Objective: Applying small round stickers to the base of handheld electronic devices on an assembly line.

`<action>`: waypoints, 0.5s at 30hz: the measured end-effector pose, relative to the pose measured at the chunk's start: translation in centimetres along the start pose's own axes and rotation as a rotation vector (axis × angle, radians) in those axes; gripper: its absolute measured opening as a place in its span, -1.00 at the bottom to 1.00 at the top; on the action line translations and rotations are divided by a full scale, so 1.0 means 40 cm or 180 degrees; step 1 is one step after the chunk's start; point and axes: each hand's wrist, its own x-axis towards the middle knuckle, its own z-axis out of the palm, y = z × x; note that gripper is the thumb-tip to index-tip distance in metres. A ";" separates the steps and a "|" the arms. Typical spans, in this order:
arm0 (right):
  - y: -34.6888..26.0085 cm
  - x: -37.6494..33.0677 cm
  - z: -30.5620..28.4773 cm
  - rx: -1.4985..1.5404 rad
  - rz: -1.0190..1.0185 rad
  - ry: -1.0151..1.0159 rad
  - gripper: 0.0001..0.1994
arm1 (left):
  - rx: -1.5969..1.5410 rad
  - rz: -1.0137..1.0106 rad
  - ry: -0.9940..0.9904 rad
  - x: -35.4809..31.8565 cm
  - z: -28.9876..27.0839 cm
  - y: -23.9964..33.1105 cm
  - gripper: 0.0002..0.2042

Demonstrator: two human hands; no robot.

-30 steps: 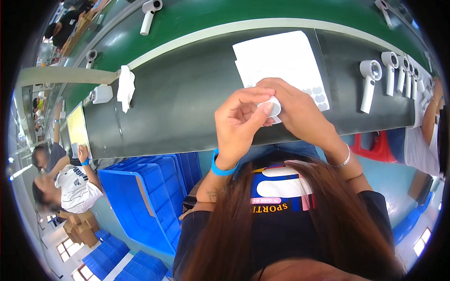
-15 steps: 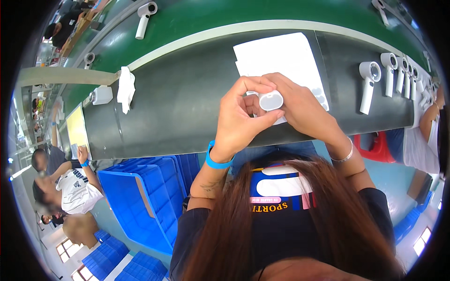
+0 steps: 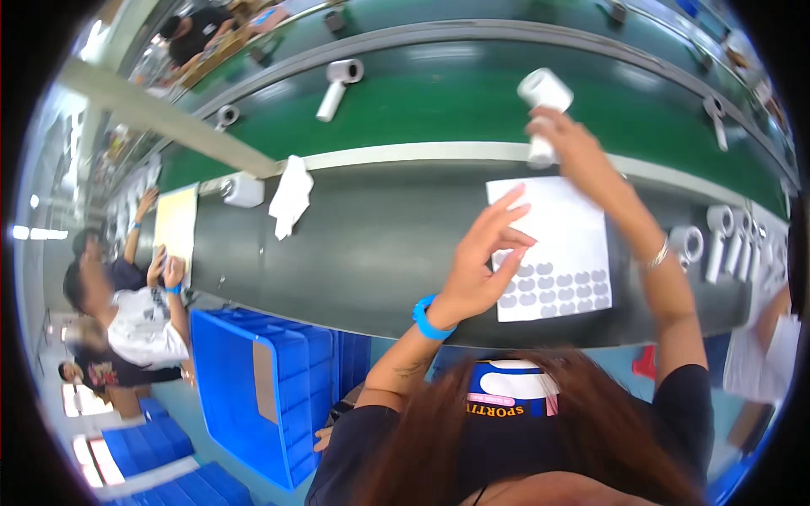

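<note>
My right hand is stretched out over the green conveyor belt, its fingers closed round the handle of a white handheld fan. The fan is slightly blurred, head pointing away from me. Over the left side of a white sticker sheet hovers my left hand, fingers apart and nothing seen in them. Rows of grey rounded stickers fill the sheet's near part; its far part is plain white.
To the right on the dark work surface stand several white handheld fans. Another fan lies on the belt. A white cloth and a post are at left. Blue crates stand below; co-workers sit at left.
My hands have parted. The right one has carried the fan forward over the belt, while the left has let go and opened beside the sheet. The view has also shifted.
</note>
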 end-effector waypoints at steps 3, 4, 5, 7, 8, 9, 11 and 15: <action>0.210 0.113 0.040 -0.0961 -0.0025 0.0072 -0.60 | 0.0636 -0.0016 -0.0475 -0.010 -0.040 -0.022 -0.67; 0.267 0.134 0.051 -0.1318 0.0164 -0.0135 -0.60 | 0.0706 -0.0033 -0.0437 -0.023 -0.048 -0.029 -0.67; 0.309 0.148 0.066 -0.1493 0.0242 -0.0269 -0.60 | 0.0945 -0.0043 -0.0399 -0.037 -0.054 -0.037 -0.71; 0.352 0.148 0.093 -0.1598 0.0952 -0.0836 -0.50 | 0.1203 -0.0455 -0.0381 -0.070 -0.064 -0.052 -0.71; 0.355 0.130 0.103 -0.1580 0.0778 -0.0694 -0.50 | 0.1193 -0.0444 -0.0403 -0.085 -0.062 -0.061 -0.71; 0.345 0.113 0.115 -0.1501 0.0697 -0.0310 -0.45 | 0.1942 -0.0386 -0.0023 -0.098 -0.059 -0.072 -0.67; 0.306 0.077 0.128 -0.1240 0.0253 0.0597 -0.36 | 0.2581 -0.0719 0.0480 -0.117 -0.050 -0.093 -0.47; 0.217 -0.009 0.092 -0.0461 0.0661 0.1077 -0.53 | 0.2947 -0.0617 0.0335 -0.127 -0.005 -0.115 -0.29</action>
